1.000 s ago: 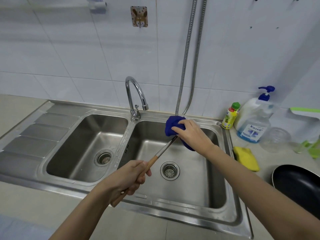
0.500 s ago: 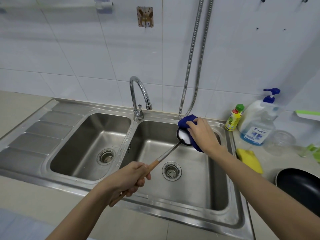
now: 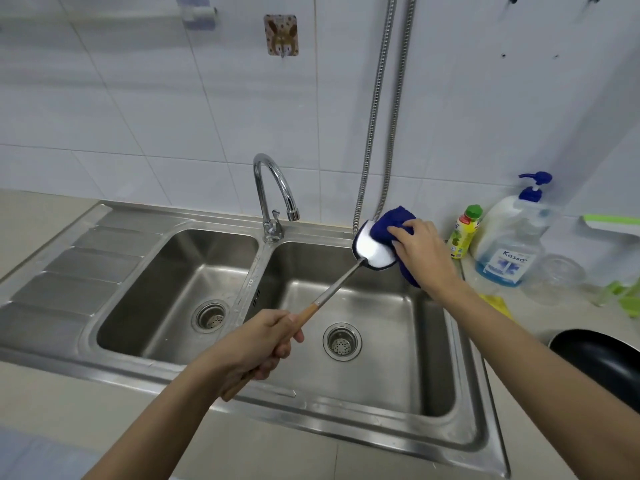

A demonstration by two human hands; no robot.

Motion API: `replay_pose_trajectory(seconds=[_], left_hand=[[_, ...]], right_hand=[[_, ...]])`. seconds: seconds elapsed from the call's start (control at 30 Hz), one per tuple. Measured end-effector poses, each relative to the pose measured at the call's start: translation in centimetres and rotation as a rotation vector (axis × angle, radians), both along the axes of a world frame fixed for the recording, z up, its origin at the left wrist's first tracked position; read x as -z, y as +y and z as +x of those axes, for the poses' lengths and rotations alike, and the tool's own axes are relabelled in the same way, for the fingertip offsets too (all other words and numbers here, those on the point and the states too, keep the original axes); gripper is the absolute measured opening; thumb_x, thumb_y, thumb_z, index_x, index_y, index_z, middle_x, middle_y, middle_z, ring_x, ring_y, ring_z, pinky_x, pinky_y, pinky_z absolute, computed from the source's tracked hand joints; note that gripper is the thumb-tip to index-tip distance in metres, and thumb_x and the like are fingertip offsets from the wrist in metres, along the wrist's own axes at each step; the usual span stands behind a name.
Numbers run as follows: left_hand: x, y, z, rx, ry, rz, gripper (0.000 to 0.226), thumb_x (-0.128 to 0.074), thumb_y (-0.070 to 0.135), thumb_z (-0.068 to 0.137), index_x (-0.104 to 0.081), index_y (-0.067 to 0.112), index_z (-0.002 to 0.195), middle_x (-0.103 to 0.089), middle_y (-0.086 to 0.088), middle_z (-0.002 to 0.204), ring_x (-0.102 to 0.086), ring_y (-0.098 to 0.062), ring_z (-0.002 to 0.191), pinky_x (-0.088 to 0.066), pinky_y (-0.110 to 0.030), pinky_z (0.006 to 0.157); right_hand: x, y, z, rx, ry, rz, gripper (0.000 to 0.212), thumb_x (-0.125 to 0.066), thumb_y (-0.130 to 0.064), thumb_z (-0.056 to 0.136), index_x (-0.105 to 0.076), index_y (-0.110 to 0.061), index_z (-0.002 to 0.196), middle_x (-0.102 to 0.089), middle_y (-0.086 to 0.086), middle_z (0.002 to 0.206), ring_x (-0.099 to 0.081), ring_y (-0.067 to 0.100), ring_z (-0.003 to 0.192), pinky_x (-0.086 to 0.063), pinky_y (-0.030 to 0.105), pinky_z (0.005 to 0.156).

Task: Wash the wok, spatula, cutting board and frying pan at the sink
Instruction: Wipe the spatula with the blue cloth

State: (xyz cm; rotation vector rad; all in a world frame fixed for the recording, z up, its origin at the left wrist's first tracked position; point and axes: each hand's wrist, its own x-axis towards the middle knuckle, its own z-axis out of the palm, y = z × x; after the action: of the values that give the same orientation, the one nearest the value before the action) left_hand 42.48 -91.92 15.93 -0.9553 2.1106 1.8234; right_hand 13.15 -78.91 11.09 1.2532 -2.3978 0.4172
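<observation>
Stainless steel forms the double sink (image 3: 464,403), which is set into a pale worktop (image 3: 45,410) against a white tiled wall. Over the right of its 2 basins, the spatula (image 3: 332,285) is held slanted, its wooden handle low and near, its pale blade (image 3: 374,249) raised toward the back rim. The handle is gripped by the left hand (image 3: 258,348), whose fingers are curled tightly round the wood, with the handle's end showing below the palm. A blue cloth (image 3: 394,221) is pressed against the far side of the blade by the right hand (image 3: 420,252), fingers bent over the fabric and holding it; part of the cloth hangs below the wrist. A chrome tap (image 3: 273,195) stands on the ledge between the basins, its spout turned toward the right basin, and no water is seen running from it. Behind the cloth, 2 metal hoses (image 3: 384,109) hang down the wall. On the worktop to the right, a small green-capped bottle (image 3: 464,232) stands just beside a large pump bottle of blue liquid (image 3: 509,244), with a clear glass jar (image 3: 554,278) next to it. The black frying pan (image 3: 602,362) lies at the right edge, partly cut off by the frame.
</observation>
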Motion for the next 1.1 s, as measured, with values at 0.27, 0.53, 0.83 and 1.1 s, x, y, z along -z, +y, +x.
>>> replay_pose_trajectory(seconds=[0.27,0.53,0.83,1.1], left_hand=[[-0.1,0.6,-1.6,0.025,-0.014,-0.222,0.036,-0.032,0.032,0.104,-0.056,0.006,0.099,-0.046,0.003,0.058,-0.035,-0.006,0.038,-0.030,-0.022,0.035],[-0.2,0.6,-0.9,0.020,0.017,-0.200,0.038,-0.033,0.034,0.103,-0.056,0.005,0.098,-0.044,0.007,0.054,-0.032,-0.007,0.037,-0.027,-0.021,0.036],[1.9,-0.3,-0.4,-0.068,0.002,-0.052,0.035,-0.039,0.034,0.102,-0.061,0.006,0.104,-0.048,0.003,0.057,-0.036,-0.008,0.040,-0.028,-0.020,0.036],[2.9,0.5,-3.0,-0.098,0.122,-0.005,0.032,-0.038,0.027,0.103,-0.061,0.003,0.101,-0.048,-0.001,0.055,-0.035,-0.009,0.037,-0.027,-0.017,0.034]], right_hand=[[1.8,0.2,3.8,-0.140,0.038,-0.040,0.032,-0.077,-0.010,0.073,-0.070,-0.012,0.105,-0.065,0.013,0.097,-0.061,0.032,0.082,-0.052,0.035,0.065],[1.1,-1.0,2.6,-0.067,0.031,0.014,0.030,-0.072,-0.009,0.078,-0.068,-0.010,0.107,-0.063,0.015,0.099,-0.059,0.032,0.083,-0.052,0.038,0.064],[4.0,3.0,1.2,0.001,0.125,0.355,0.038,-0.080,-0.004,0.062,-0.069,-0.017,0.097,-0.061,0.012,0.087,-0.058,0.031,0.074,-0.049,0.037,0.061],[10.2,15.6,3.5,0.296,-0.042,0.252,0.030,-0.085,-0.010,0.058,-0.070,-0.013,0.083,-0.060,0.013,0.081,-0.056,0.033,0.064,-0.049,0.038,0.052]])
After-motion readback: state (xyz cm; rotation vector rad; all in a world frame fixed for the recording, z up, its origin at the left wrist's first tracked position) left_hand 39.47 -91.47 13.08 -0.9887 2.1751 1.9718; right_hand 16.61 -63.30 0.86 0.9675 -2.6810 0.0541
